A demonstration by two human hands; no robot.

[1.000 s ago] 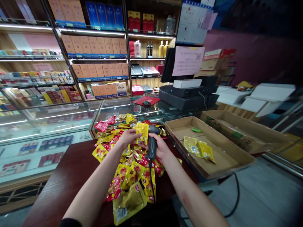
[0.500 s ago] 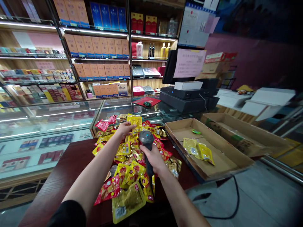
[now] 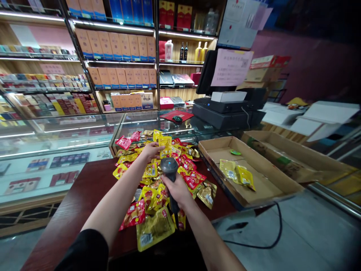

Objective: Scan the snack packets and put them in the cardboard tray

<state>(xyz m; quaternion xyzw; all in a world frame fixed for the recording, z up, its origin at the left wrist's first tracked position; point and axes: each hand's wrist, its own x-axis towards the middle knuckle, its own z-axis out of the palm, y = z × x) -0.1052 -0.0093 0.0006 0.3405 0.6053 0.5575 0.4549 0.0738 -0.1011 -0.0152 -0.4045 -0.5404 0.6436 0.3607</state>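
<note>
My left hand (image 3: pixel 152 151) pinches the edge of a yellow snack packet (image 3: pixel 166 144), held upright over the far part of a heap of packets. In my right hand (image 3: pixel 178 191) is a black barcode scanner (image 3: pixel 169 168), gripped round its handle, with its head turned away from me toward the held packet. Beneath both hands the heap of red, yellow and gold snack packets (image 3: pixel 193 178) spreads over a dark red table (image 3: pixel 93 188). A large olive-gold packet (image 3: pixel 155 227) with a barcode lies at the near edge.
Right of the heap stands a shallow cardboard box (image 3: pixel 270 188) with two yellow packets and a small green one inside. Another cardboard box (image 3: pixel 299 162) sits beside it. Behind are a glass counter (image 3: pixel 84 130), a monitor (image 3: pixel 205 71) and a mouse (image 3: pixel 177 119). A cable (image 3: pixel 278 233) hangs at right.
The view has shifted slightly. The scanner has moved a little left, closer beneath the packet in my left hand. Both hands keep their hold.
</note>
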